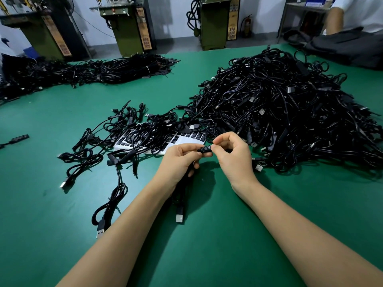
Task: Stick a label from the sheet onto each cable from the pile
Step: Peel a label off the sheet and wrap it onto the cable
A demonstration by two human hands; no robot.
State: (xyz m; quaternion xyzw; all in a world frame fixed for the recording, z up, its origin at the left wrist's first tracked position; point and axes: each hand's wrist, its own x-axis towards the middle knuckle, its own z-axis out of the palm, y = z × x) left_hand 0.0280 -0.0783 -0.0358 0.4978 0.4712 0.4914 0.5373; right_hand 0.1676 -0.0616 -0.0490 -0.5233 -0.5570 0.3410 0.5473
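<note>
Left hand (179, 160) grips cable's controller (205, 150), long axis left-right; right hand (232, 151) pinches its right end, seemingly pressing the label (207, 148) down.

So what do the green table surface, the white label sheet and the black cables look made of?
Green table surface: matte mat, probably rubber or vinyl; soft sheen, no grain. White label sheet: glossy backing paper carrying black printed stickers. Black cables: flexible, slightly shiny plastic-jacketed cord with silvery metal plug ends.
</note>
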